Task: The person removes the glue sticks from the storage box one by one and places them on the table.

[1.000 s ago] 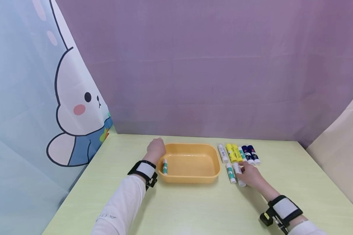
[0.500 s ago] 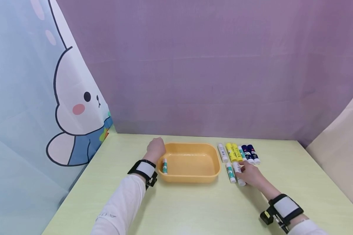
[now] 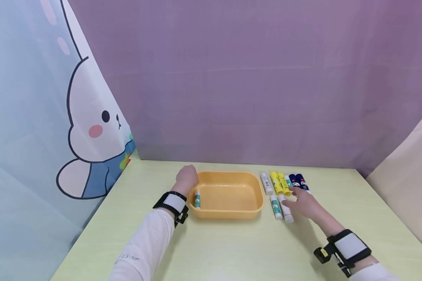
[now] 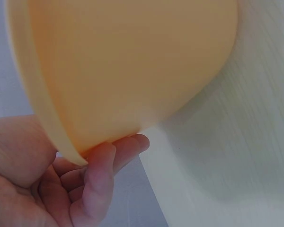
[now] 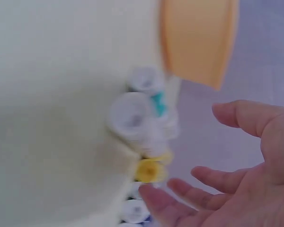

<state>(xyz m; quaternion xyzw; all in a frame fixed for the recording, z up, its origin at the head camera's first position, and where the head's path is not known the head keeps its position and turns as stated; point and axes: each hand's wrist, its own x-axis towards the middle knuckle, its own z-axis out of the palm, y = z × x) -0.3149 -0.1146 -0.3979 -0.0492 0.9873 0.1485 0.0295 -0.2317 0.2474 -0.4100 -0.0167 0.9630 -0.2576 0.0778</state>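
My left hand (image 3: 187, 178) grips the left rim of an orange plastic tray (image 3: 232, 197); the left wrist view shows fingers curled at the tray's edge (image 4: 45, 94). A teal-and-white glue stick (image 3: 197, 199) lies inside, near that hand. My right hand (image 3: 305, 205), fingers spread and holding nothing, hovers over the right end of the glue sticks. Nearest to it is a white glue stick (image 3: 286, 212), beside a teal-and-white one (image 3: 276, 207). Behind lie another white one (image 3: 266, 183), two yellow ones (image 3: 276, 182), a partly hidden teal one (image 3: 288, 181) and two navy ones (image 3: 301, 181).
The pale table (image 3: 232, 249) carries the tray in the middle and the glue sticks to its right. A purple cloth (image 3: 249, 86) hangs behind. A printed curtain (image 3: 31, 175) stands at the left, a cream one (image 3: 408, 171) at the right.
My right hand has let go of the front white glue stick and risen slightly to the right, its fingers spreading. My left hand and the tray stay put.
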